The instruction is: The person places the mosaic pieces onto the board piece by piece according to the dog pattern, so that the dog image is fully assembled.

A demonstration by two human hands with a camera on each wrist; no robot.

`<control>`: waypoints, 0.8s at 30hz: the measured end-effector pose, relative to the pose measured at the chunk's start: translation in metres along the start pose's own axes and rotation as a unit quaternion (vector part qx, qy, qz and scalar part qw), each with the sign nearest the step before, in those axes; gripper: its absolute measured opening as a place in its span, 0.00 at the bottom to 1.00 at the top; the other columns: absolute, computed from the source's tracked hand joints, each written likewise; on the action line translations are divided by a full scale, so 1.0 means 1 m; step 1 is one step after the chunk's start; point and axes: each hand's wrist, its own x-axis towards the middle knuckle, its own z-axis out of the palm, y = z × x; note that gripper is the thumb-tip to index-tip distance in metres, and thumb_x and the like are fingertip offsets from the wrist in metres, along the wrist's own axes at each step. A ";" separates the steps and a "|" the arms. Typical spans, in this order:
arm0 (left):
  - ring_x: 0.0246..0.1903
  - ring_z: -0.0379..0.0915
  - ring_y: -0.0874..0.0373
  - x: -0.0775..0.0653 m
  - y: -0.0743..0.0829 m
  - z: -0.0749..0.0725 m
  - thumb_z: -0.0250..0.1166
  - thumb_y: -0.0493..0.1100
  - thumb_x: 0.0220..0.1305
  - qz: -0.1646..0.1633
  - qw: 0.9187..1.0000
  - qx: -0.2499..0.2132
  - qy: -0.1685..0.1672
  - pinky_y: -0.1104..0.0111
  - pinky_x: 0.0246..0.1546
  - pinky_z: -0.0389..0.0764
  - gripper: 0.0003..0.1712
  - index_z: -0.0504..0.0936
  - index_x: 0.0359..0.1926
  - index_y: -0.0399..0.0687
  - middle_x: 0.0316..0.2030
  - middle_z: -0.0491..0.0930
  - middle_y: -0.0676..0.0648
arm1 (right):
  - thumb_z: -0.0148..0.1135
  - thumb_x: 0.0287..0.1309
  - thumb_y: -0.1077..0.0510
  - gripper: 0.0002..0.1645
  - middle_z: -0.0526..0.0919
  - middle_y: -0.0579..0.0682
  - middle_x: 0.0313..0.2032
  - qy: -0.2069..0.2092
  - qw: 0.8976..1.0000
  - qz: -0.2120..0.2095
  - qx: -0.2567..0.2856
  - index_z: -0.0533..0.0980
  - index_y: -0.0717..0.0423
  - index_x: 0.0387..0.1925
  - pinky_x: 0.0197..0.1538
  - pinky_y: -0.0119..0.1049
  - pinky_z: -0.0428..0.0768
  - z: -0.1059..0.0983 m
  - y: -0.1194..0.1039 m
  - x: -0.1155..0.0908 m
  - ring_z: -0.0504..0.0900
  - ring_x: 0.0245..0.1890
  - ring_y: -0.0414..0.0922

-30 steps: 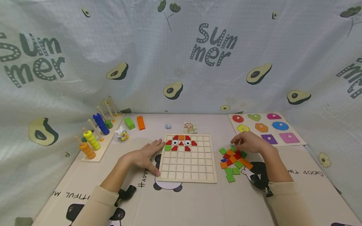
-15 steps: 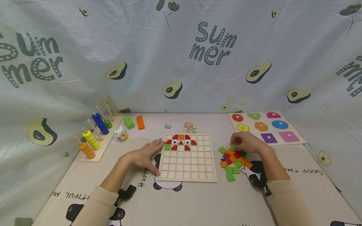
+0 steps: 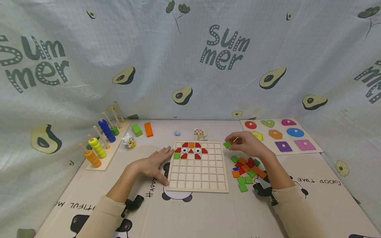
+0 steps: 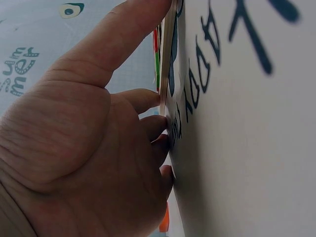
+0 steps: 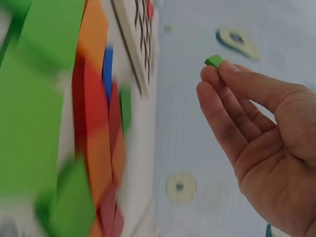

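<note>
My right hand (image 3: 245, 143) pinches a green square tile (image 3: 227, 144) between thumb and fingers, up beside the board's top right corner. The right wrist view also shows the green tile (image 5: 214, 60) at the fingertips. Along the left edge of the wooden grid board (image 3: 197, 185) rests my left hand (image 3: 151, 165), fingers spread and thumb at the lower left corner. Red pieces, an orange square (image 3: 191, 144), two eye tiles (image 3: 197, 150) and one green square (image 3: 177, 155) fill cells in the board's upper rows.
Loose tiles (image 3: 245, 168) in green, orange, red and blue lie right of the board. A shape puzzle board (image 3: 281, 137) stands behind them. A pattern card (image 3: 200, 134) and small figures lie beyond the grid. At left are a peg stacker (image 3: 102, 155) and two blocks (image 3: 148, 129).
My right hand has lifted a green tile from the pile and moved left and away from me, toward the board's top right corner. The left hand stays at the board's edge.
</note>
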 end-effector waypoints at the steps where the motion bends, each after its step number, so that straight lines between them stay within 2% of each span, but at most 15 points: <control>1: 0.74 0.28 0.51 0.000 0.000 0.000 0.77 0.68 0.32 0.001 1.000 0.001 0.000 0.50 0.72 0.37 0.75 0.44 0.76 0.56 0.76 0.36 0.50 | 0.67 0.57 0.59 0.14 0.82 0.46 0.38 -0.007 1.000 -0.008 -0.004 0.80 0.49 0.47 0.39 0.36 0.82 0.005 -0.005 0.005 0.81 0.35 0.43; 5: 0.74 0.27 0.52 -0.002 0.000 -0.001 0.77 0.68 0.32 0.002 1.000 -0.001 0.000 0.51 0.72 0.37 0.75 0.44 0.76 0.56 0.76 0.35 0.50 | 0.69 0.55 0.59 0.15 0.82 0.44 0.35 -0.042 0.998 -0.032 -0.027 0.81 0.49 0.46 0.37 0.36 0.81 0.028 -0.022 0.025 0.79 0.32 0.42; 12: 0.74 0.27 0.53 -0.001 -0.001 0.000 0.77 0.69 0.33 0.003 1.000 0.003 -0.001 0.51 0.72 0.36 0.74 0.44 0.76 0.56 0.76 0.35 0.50 | 0.71 0.52 0.58 0.13 0.81 0.40 0.28 -0.103 0.991 -0.043 -0.077 0.82 0.54 0.41 0.34 0.32 0.79 0.062 -0.030 0.048 0.76 0.28 0.40; 16: 0.74 0.27 0.53 -0.001 0.000 0.000 0.77 0.69 0.33 0.005 1.000 0.004 0.000 0.51 0.72 0.36 0.74 0.44 0.76 0.56 0.76 0.35 0.50 | 0.71 0.53 0.56 0.13 0.80 0.39 0.28 -0.116 0.987 -0.038 -0.105 0.82 0.54 0.42 0.34 0.32 0.79 0.067 -0.035 0.049 0.76 0.29 0.39; 24: 0.75 0.27 0.52 -0.003 0.003 -0.001 0.77 0.68 0.33 0.002 1.000 0.001 -0.001 0.51 0.73 0.36 0.74 0.45 0.76 0.55 0.76 0.36 0.49 | 0.71 0.53 0.56 0.12 0.79 0.39 0.27 -0.111 0.985 -0.018 -0.129 0.82 0.52 0.40 0.34 0.33 0.78 0.071 -0.036 0.050 0.75 0.29 0.40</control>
